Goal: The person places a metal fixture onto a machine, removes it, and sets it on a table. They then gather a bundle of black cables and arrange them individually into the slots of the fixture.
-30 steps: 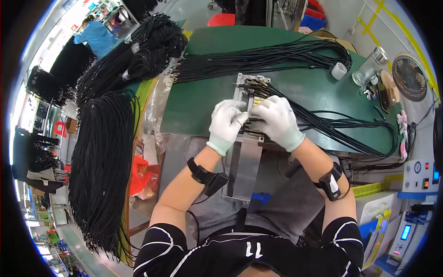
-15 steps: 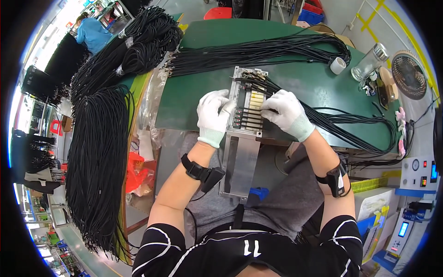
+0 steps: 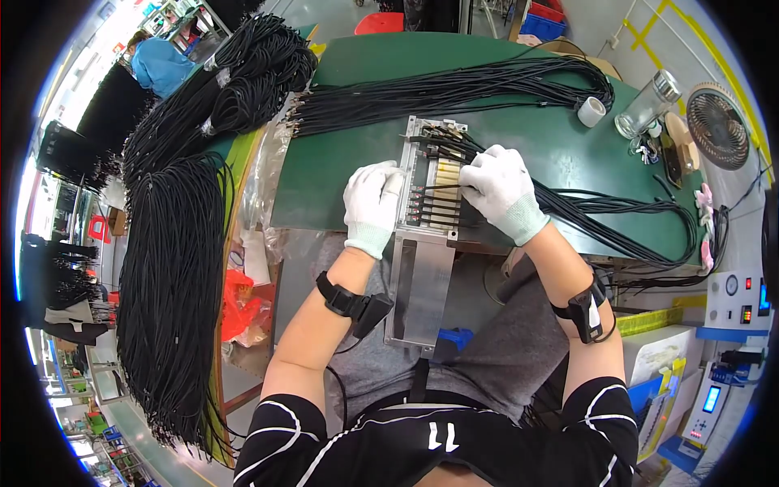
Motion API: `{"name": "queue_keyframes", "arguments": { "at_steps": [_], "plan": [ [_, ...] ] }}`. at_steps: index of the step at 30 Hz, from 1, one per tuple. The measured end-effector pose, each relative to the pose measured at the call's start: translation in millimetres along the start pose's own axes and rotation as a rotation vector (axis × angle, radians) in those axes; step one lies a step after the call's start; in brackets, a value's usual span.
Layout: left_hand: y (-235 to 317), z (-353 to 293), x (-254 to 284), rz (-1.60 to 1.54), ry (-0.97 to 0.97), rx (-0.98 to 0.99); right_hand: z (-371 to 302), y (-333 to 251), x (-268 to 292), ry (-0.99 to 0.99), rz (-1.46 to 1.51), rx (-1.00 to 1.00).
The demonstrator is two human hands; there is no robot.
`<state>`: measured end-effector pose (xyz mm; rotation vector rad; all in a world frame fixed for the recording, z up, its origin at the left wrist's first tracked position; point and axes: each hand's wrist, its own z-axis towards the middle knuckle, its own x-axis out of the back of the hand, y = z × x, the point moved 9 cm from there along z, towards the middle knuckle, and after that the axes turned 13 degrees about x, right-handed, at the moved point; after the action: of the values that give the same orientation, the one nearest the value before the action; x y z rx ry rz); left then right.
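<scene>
A long metal fixture (image 3: 420, 288) lies across the near edge of the green table, with black cables (image 3: 438, 208) laid side by side over its pale yellow blocks (image 3: 448, 173). My right hand (image 3: 499, 191), in a white glove, pinches one black cable at the fixture's right side, thumb and fingers together. On the left side, my left hand (image 3: 373, 199), also gloved, has its fingers curled against the fixture's edge; what lies under the fingertips is hidden. From the fixture, a bundle of cables (image 3: 584, 223) trails off to the right.
More cables (image 3: 454, 91) stretch along the back of the green table (image 3: 357, 61). Large black cable bundles (image 3: 174, 284) hang at the left. A white tape roll (image 3: 591, 113), a glass bottle (image 3: 645, 109) and a fan (image 3: 717, 128) stand at the right. A person in blue (image 3: 161, 63) sits far left.
My right hand has moved slightly farther from me along the fixture, its fingertips higher up the row. My left hand has drawn back a little to the left.
</scene>
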<state>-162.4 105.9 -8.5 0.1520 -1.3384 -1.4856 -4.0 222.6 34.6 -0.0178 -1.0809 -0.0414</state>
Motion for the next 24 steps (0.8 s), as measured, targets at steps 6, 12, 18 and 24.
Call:
{"name": "queue_keyframes", "arguments": {
  "at_steps": [6,12,18,24],
  "plan": [
    [19.8,-7.2,-15.1,0.1,-0.083,-0.099,0.8,-5.2,3.4,0.057,0.046,0.005],
    [44.2,-21.9,-34.6,0.408,-0.207,-0.319,-3.5,11.9,-5.7,0.012,0.036,-0.038],
    [37.5,-13.0,-39.2,0.363,-0.199,-0.312,-3.0,44.8,-22.1,-0.06,-0.182,-0.137],
    [1.9,8.2,-5.8,0.019,0.056,-0.009,-4.3,43.1,-1.7,0.025,0.152,-0.137]
  ]
}}
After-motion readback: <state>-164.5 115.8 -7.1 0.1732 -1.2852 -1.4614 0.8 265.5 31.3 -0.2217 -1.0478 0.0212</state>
